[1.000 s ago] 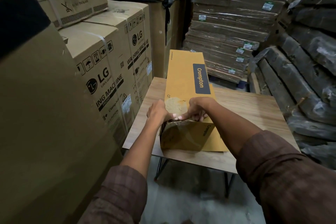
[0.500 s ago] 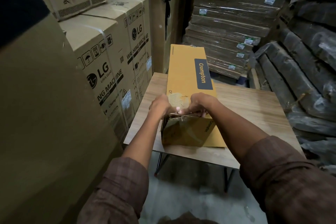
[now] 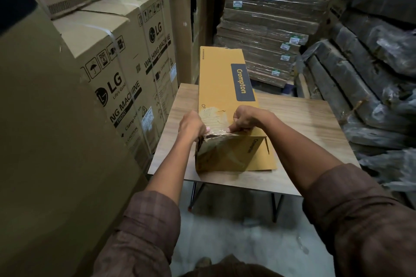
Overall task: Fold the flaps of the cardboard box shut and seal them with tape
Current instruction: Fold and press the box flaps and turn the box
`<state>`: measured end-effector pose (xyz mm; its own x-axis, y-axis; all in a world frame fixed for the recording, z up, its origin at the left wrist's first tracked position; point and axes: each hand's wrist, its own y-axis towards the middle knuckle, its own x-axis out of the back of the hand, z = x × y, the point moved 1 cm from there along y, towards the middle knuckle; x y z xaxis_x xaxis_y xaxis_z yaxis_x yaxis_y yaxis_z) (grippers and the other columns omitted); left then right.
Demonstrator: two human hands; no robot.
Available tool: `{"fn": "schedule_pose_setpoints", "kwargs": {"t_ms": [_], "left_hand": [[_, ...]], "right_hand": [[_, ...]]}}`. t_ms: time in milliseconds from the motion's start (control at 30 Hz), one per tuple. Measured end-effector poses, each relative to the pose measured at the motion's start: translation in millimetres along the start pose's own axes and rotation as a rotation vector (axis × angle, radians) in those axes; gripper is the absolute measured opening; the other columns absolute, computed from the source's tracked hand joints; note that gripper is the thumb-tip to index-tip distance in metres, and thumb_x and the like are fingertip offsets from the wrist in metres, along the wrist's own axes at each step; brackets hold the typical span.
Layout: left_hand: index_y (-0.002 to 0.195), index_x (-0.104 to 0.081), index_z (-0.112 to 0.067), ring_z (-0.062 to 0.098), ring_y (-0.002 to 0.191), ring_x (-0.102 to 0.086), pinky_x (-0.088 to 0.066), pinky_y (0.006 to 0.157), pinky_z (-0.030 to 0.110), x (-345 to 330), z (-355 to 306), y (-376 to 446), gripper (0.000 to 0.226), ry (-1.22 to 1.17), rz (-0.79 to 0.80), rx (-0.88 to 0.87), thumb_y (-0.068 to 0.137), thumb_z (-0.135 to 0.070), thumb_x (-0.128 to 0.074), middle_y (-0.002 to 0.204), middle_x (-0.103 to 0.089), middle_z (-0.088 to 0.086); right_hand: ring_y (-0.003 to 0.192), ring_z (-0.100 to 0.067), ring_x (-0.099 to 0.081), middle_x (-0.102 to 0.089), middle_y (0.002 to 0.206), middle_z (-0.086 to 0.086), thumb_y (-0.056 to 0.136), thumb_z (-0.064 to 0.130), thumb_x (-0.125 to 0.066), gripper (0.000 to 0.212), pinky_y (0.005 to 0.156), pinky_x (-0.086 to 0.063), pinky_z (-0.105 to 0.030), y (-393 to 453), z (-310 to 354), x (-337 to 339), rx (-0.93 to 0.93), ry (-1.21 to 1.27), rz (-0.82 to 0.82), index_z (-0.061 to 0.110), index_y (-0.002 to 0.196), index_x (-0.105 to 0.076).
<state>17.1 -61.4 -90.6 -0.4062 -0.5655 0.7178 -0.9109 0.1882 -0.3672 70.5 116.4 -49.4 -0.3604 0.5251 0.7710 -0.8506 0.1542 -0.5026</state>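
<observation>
Lying lengthwise down the middle of the wooden bench (image 3: 304,119), the long yellow cardboard box (image 3: 221,78) marked "Crompton" reaches from past the far edge almost to the near edge, its near end facing the person. In the head view, the only one given, both hands work at the top near edge of that end. The left hand (image 3: 191,126) is curled over the box's near left corner, its thumb pressed on a strip of glossy tape (image 3: 217,135) that runs across the seam, its fingers wrapped down round the corner and gripping it. The right hand (image 3: 246,120) sits just beside it toward the right, fingers curled and thumb pinching down on the same tape strip at the top edge. Between the two hands the top face shows a torn patch where the printed layer is gone and bare ribbing is exposed. The near end flap (image 3: 216,155) is folded down and looks creased and shiny with tape. A flat side flap (image 3: 263,153), also printed "Crompton", lies spread on the bench at the box's near right corner. Both forearms come out of rolled brown checked sleeves (image 3: 144,229). Tall LG washing machine cartons (image 3: 126,78) stand along the bench's left edge, and wrapped flat bundles (image 3: 270,18) are stacked beyond the far edge.
</observation>
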Motion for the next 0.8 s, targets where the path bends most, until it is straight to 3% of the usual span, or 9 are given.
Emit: {"fn": "schedule_pose_setpoints", "kwargs": {"t_ms": [167, 267, 367, 433, 533, 600, 667, 800], "left_hand": [[0.101, -0.064, -0.004, 0.029, 0.092, -0.067, -0.062, 0.08, 0.044, 2.3, 9.0, -7.1, 0.021, -0.02, 0.04, -0.083, 0.094, -0.023, -0.069, 0.105, -0.067, 0.011], [0.12, -0.057, -0.009, 0.028, 0.105, -0.062, -0.058, 0.09, 0.048, 6.1, 18.3, -12.8, 0.022, -0.047, 0.181, -0.185, 0.1, -0.021, -0.058, 0.123, -0.062, 0.009], [0.14, -0.039, -0.015, 0.025, 0.116, -0.056, -0.053, 0.098, 0.043, 14.9, 17.5, -18.4, 0.056, 0.076, 0.339, -0.239, 0.093, -0.018, -0.069, 0.135, -0.055, 0.005], [0.149, -0.028, -0.013, 0.029, 0.129, -0.049, -0.045, 0.106, 0.042, 16.0, 15.9, -17.6, 0.086, 0.191, 0.355, -0.236, 0.083, -0.021, -0.082, 0.145, -0.049, 0.007], [0.157, -0.011, -0.007, 0.034, 0.14, -0.041, -0.038, 0.113, 0.046, 10.0, 14.2, -19.7, 0.125, 0.32, 0.266, -0.25, 0.066, -0.028, -0.094, 0.154, -0.042, 0.013], [0.158, -0.002, -0.001, 0.036, 0.137, -0.043, -0.04, 0.111, 0.049, 1.1, 13.8, -25.9, 0.133, 0.406, 0.156, -0.279, 0.065, -0.031, -0.093, 0.152, -0.043, 0.017], [0.157, -0.003, 0.002, 0.035, 0.131, -0.049, -0.046, 0.105, 0.048, -7.2, 14.3, -31.2, 0.13, 0.478, 0.031, -0.299, 0.069, -0.032, -0.092, 0.144, -0.049, 0.018], [0.148, -0.032, -0.003, 0.031, 0.108, -0.064, -0.056, 0.082, 0.042, -16.4, 26.6, -22.9, 0.101, 0.447, -0.176, -0.369, 0.073, -0.041, -0.088, 0.118, -0.066, 0.013]], "right_hand": [[0.068, -0.018, -0.05, -0.053, 0.066, -0.001, 0.087, 0.02, -0.075, 0.032, 0.062, -0.042, -0.032, -9.9, -21.1, -5.8, 0.117, 0.165, -0.095, 0.019, 0.064, -0.052], [0.06, -0.012, -0.047, -0.054, 0.061, 0.001, 0.078, 0.022, -0.085, 0.03, 0.054, -0.038, -0.024, -23.3, -35.4, -15.1, 0.201, 0.344, -0.123, 0.018, 0.067, -0.058], [0.065, -0.015, -0.046, -0.055, 0.07, -0.001, 0.062, 0.03, -0.096, 0.04, 0.059, -0.035, -0.027, -29.0, -32.9, -20.2, 0.256, 0.242, -0.09, 0.018, 0.075, -0.06], [0.068, -0.015, -0.047, -0.057, 0.074, 0.001, 0.057, 0.032, -0.097, 0.049, 0.059, -0.034, -0.03, -27.9, -25.3, -21.0, 0.25, 0.067, -0.09, 0.019, 0.079, -0.055], [0.079, -0.018, -0.049, -0.057, 0.082, 0.003, 0.058, 0.032, -0.096, 0.058, 0.061, -0.036, -0.033, -23.8, -17.2, -24.3, 0.246, -0.116, -0.171, 0.018, 0.086, -0.048], [0.089, -0.023, -0.052, -0.059, 0.092, -0.001, 0.062, 0.03, -0.095, 0.059, 0.068, -0.042, -0.036, -21.4, -17.3, -26.8, 0.234, -0.148, -0.231, 0.019, 0.092, -0.046], [0.091, -0.024, -0.053, -0.06, 0.097, -0.003, 0.064, 0.029, -0.093, 0.058, 0.07, -0.042, -0.035, -20.6, -19.6, -28.4, 0.227, -0.148, -0.26, 0.019, 0.097, -0.046], [0.087, -0.027, -0.053, -0.059, 0.093, -0.004, 0.067, 0.029, -0.092, 0.057, 0.07, -0.043, -0.037, -19.9, -25.8, -31.9, 0.248, -0.094, -0.281, 0.02, 0.098, -0.045]]}}
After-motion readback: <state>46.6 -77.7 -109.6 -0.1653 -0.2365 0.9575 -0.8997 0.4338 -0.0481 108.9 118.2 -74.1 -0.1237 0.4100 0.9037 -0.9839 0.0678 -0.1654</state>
